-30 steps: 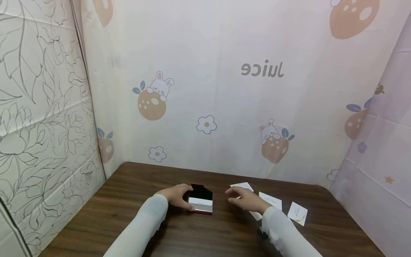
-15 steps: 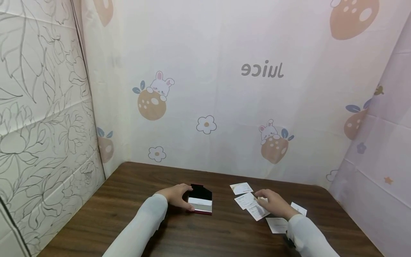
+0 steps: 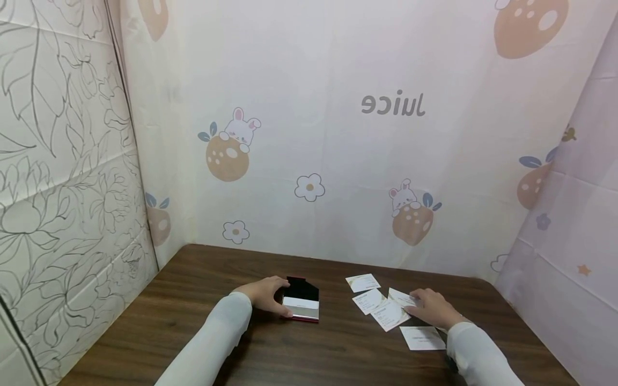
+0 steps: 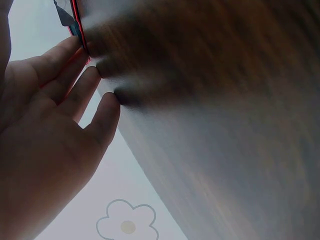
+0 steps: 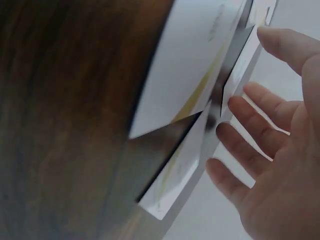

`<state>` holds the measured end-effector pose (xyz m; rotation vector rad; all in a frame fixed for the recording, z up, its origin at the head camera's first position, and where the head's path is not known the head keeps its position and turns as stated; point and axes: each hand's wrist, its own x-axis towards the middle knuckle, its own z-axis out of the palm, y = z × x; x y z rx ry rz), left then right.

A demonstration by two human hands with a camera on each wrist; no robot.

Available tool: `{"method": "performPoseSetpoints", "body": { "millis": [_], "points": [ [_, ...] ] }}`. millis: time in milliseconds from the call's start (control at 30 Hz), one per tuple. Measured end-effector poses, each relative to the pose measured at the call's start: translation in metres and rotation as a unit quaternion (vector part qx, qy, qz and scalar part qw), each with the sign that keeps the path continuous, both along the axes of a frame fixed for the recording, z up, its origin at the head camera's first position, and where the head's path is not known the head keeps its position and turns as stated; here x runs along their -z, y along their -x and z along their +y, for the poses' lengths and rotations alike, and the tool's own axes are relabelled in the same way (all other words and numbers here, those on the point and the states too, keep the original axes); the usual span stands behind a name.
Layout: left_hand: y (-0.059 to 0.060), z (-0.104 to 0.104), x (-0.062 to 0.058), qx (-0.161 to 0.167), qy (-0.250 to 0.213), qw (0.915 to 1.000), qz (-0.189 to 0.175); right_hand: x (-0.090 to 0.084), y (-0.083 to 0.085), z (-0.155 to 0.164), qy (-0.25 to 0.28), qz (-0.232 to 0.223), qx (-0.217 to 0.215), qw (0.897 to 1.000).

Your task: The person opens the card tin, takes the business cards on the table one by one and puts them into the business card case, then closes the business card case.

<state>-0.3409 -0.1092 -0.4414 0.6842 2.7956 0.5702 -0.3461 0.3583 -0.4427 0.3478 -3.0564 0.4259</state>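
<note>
Left hand (image 3: 263, 294) curled round left edge of case (image 3: 302, 300), holding it on bench (image 3: 193, 300). Right of case, right hand (image 3: 432, 308) lies flat, fingers relaxed, fingertips on cards (image 3: 386, 308); nothing gripped.

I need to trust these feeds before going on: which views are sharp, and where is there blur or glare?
Head view: evenly lit and sharp, small white paper cards readable as shapes only. Left wrist view: dark wooden table smeared and soft. Right wrist view: table blurred, cards close and soft-edged, no strong glare.
</note>
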Motion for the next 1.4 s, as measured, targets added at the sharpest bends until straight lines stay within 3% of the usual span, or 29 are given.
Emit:
{"method": "performPoseSetpoints", "body": {
  "millis": [633,900,1200,1400],
  "points": [
    [0.004,-0.001,-0.007,0.004,0.002,0.9999,-0.015,-0.006,0.008,0.005,0.000,-0.040,0.059,0.997],
    [0.008,-0.003,-0.009,0.008,-0.001,0.9997,-0.025,-0.015,0.011,0.008,-0.030,-0.085,0.075,0.993],
    [-0.003,0.000,-0.006,0.000,-0.001,0.9999,-0.013,-0.011,0.017,0.016,-0.009,-0.089,0.050,0.995],
    [-0.009,0.002,-0.002,-0.009,0.000,0.9999,-0.011,-0.015,0.026,0.018,-0.005,-0.123,0.054,0.991]
  ]
}}
